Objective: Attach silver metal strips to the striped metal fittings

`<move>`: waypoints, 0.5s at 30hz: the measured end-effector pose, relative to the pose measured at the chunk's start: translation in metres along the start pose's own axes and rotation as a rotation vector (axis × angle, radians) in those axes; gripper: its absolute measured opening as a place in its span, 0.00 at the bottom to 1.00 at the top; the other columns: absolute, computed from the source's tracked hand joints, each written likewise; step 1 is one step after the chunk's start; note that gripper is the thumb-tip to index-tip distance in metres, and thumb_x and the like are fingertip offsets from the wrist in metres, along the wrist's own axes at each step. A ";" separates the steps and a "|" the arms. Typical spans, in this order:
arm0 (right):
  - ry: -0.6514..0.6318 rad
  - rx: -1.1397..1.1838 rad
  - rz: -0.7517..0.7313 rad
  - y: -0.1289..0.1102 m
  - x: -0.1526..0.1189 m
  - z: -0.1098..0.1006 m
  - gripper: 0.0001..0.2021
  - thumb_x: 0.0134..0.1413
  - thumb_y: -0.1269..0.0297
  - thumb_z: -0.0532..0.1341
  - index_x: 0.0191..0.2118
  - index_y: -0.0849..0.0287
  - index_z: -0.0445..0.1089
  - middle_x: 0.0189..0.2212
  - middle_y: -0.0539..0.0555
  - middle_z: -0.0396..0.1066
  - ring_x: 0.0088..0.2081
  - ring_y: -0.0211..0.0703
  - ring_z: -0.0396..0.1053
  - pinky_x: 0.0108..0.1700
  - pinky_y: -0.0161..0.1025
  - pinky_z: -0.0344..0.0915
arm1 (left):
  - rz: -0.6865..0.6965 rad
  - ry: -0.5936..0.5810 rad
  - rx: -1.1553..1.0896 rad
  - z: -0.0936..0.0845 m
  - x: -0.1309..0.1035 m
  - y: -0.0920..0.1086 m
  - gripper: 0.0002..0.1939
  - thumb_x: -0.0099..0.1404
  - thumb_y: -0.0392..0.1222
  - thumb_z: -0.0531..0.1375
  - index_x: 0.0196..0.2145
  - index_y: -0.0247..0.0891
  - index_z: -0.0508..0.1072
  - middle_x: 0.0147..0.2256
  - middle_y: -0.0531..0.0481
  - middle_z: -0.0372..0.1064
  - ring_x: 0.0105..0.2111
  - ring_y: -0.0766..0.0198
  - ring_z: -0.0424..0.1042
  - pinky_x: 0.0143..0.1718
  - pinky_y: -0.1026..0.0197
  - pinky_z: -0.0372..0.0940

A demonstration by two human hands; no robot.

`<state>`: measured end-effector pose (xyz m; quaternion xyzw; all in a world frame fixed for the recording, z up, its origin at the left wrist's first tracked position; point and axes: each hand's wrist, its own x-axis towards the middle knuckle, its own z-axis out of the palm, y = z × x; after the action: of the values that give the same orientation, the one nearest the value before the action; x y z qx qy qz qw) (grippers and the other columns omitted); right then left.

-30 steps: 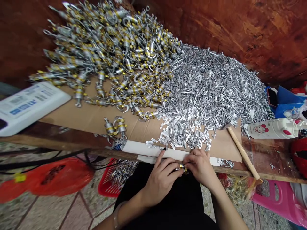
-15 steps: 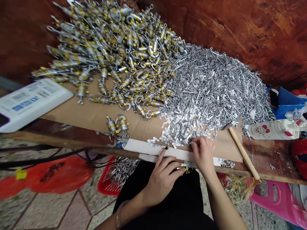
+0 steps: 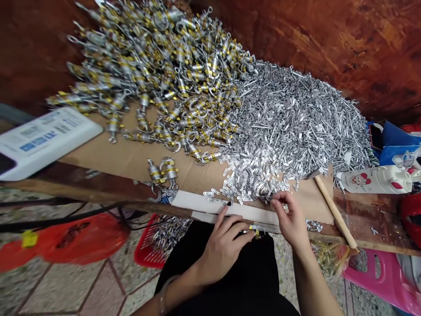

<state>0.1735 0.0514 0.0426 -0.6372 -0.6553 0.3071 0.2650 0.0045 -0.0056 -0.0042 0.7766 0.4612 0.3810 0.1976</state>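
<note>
My left hand [image 3: 225,245] is at the bench's front edge, closed around a small metal piece with yellow parts [image 3: 256,231] that sticks out past its fingertips above the lap. Its index finger reaches up to the white strip [image 3: 197,204]. My right hand [image 3: 289,215] has thumb and fingers pinched at the front of a heap of small silver metal links [image 3: 245,182]; whatever lies between the fingertips is too small to make out. Behind and to the left rises a pile of silver-and-yellow metal assemblies [image 3: 177,66]. Two such assemblies [image 3: 164,171] lie apart on the cardboard [image 3: 115,153].
A hammer [image 3: 335,210] lies on the right, beside a white bottle [image 3: 375,180] and a blue box [image 3: 394,142]. On the left rests a white plastic container [image 3: 49,138]. Below are a red basket [image 3: 144,250] and a pink stool [image 3: 381,272].
My right hand has shifted right and slightly down along the front of the heap, with its fingers still pinched. My left hand has stayed nearly in place.
</note>
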 end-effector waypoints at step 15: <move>-0.181 -0.264 -0.101 0.010 -0.053 0.020 0.08 0.58 0.70 0.54 0.35 0.54 0.69 0.31 0.50 0.69 0.36 0.41 0.64 0.39 0.39 0.57 | 0.001 0.001 0.014 -0.001 -0.001 0.000 0.09 0.65 0.35 0.54 0.35 0.43 0.74 0.34 0.53 0.71 0.41 0.64 0.66 0.58 0.44 0.50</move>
<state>0.1681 -0.0029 0.0244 -0.6024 -0.7423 0.2610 0.1338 0.0034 -0.0067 -0.0038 0.7780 0.4635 0.3783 0.1919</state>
